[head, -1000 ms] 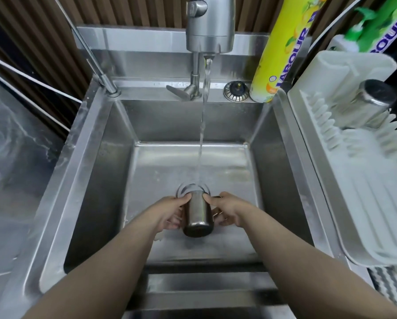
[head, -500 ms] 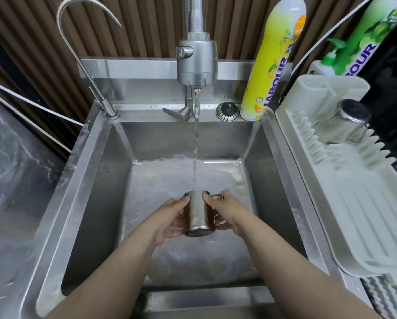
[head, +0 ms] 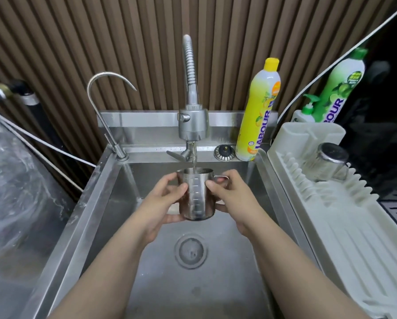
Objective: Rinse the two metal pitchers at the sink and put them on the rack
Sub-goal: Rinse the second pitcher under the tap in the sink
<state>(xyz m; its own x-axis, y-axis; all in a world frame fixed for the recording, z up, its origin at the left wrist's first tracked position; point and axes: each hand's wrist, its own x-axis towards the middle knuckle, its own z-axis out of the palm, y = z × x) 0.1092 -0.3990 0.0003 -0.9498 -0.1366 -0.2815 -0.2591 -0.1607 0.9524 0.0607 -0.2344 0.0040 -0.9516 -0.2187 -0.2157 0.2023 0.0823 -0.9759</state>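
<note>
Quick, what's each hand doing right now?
Left hand: closed on the pitcher under the running tap.
Right hand: closed on the same pitcher, at its handle side.

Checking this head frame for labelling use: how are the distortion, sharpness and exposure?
Head view: wide-angle bending bows the rack and sink rim outward; the held pitcher is sharp enough to show its scale marks; the far right is underexposed black.

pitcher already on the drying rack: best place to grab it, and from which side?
Judging by its pose, grip the round body of the pitcher on the rack from above with the right hand. It sits upside down at the far end of the drying rack, flat base up and clear, so the walls are open all round. Its handle is not clearly visible, so I would not plan on it.
</note>
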